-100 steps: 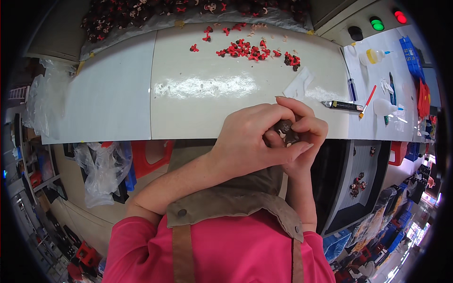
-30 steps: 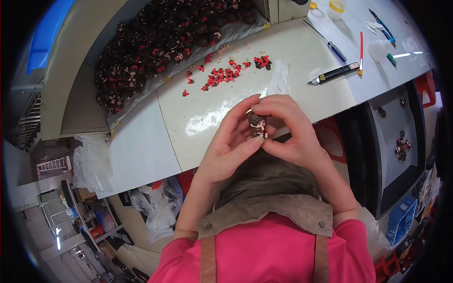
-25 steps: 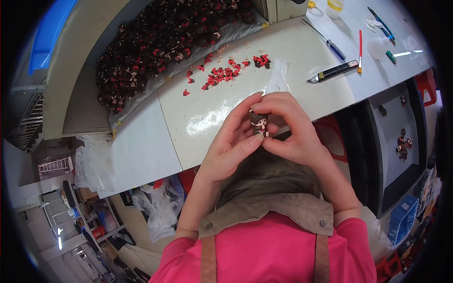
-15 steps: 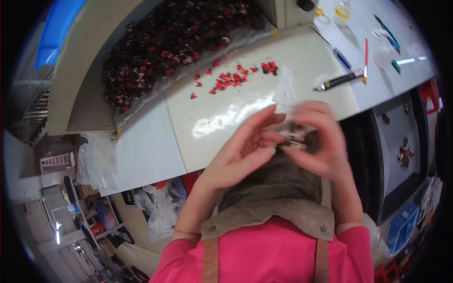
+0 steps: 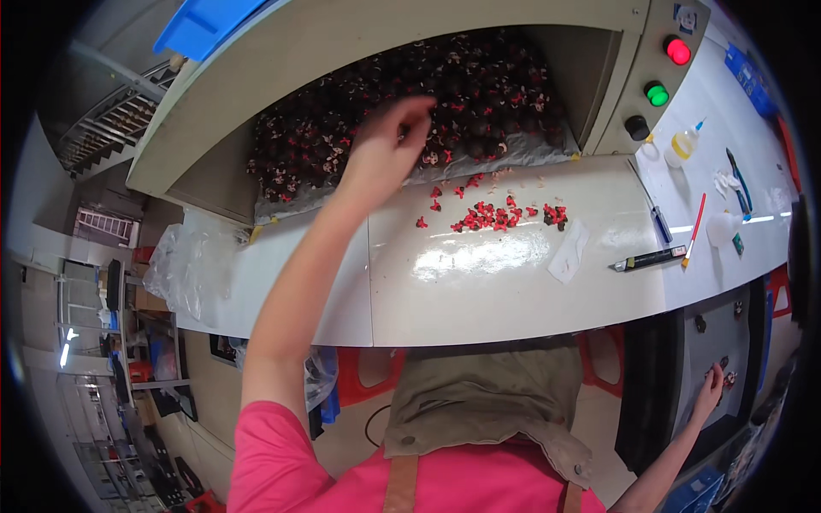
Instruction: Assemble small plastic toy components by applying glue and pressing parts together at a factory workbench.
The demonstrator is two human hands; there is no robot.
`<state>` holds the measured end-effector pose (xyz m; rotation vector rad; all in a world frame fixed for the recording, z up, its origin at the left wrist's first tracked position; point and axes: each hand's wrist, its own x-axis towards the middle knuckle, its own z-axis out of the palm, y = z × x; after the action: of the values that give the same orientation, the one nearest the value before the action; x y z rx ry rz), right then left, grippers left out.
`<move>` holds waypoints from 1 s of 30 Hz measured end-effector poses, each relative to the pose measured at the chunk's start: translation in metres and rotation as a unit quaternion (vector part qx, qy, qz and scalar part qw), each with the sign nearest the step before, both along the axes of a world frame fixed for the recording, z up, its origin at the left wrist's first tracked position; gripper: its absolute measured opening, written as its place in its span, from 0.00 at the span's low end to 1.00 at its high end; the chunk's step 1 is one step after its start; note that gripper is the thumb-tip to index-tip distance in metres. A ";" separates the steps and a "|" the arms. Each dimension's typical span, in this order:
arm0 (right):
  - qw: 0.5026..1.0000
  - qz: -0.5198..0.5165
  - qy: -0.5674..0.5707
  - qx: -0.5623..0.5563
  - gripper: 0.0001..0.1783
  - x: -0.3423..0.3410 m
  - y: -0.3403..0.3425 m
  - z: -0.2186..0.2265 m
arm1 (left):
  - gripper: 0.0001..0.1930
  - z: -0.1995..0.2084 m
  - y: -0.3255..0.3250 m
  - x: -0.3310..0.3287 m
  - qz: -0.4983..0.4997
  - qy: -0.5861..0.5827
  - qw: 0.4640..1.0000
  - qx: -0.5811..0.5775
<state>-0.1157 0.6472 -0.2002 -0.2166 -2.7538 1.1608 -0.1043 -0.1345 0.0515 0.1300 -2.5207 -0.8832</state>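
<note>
Head view puts the loosely curled left hand (image 5: pixel 386 147) over the heaped dark parts (image 5: pixel 505 85) and the right hand (image 5: pixel 708 392) at the small figurines (image 5: pixel 729 379) in the tray (image 5: pixel 694 355), whether holding I cannot tell; these look light, stiff, smooth, best pinched across the body.

I see a blue bin (image 5: pixel 203 24) in the upper left of the frame, and a clear plastic bag (image 5: pixel 190 272) at the left. In the upper right are a red lamp (image 5: pixel 677 51) and a green lamp (image 5: pixel 657 94). Below them, the desk (image 5: pixel 599 299) carries a screwdriver (image 5: pixel 661 225), a black cutter (image 5: pixel 650 259) and a red-handled brush (image 5: pixel 696 224).
</note>
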 end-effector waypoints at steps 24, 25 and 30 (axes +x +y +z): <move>0.847 0.439 0.045 -0.295 0.25 0.028 -0.454 0.214 | 0.18 -0.015 0.118 0.092 -0.131 -0.194 0.794 0.561; 0.837 0.462 0.034 -0.290 0.26 0.027 -0.462 0.217 | 0.18 -0.015 0.128 0.100 -0.128 -0.197 0.789 0.568; 0.816 0.439 -0.055 -0.372 0.24 0.034 -0.470 0.197 | 0.18 -0.025 0.144 0.107 -0.089 -0.149 0.787 0.592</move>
<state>-0.0815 0.1769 -0.0031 1.0580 -2.2940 2.4504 0.0029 0.0100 0.0265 0.4454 -1.8042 -2.5590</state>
